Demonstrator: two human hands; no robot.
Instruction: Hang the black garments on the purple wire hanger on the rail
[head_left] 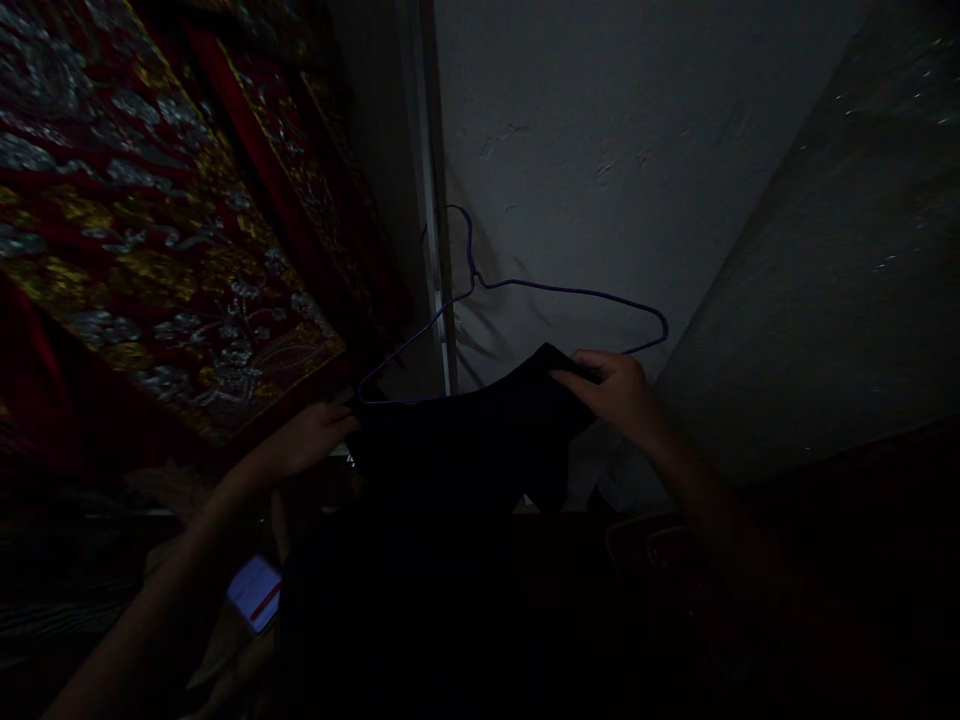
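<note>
A black garment (450, 450) hangs between my two hands; in the dark I cannot tell its kind. My left hand (319, 435) pinches its upper left edge. Fingers and thumb of my right hand (619, 390) grip its upper right part. Just above the cloth is a purple wire hanger (570, 290), its hook up by a vertical metal strip (436, 200). The hanger's left lower corner meets the garment's top edge, while its right end sticks out past my right hand. The cloth hides part of the hanger's bottom bar.
Red cloth with silver and gold embroidery (150, 230) covers the left side. A pale, scuffed wall (600, 130) stands behind the hanger, with a greyish shiny surface (847, 270) to the right. A lit phone screen (255, 594) shows at lower left.
</note>
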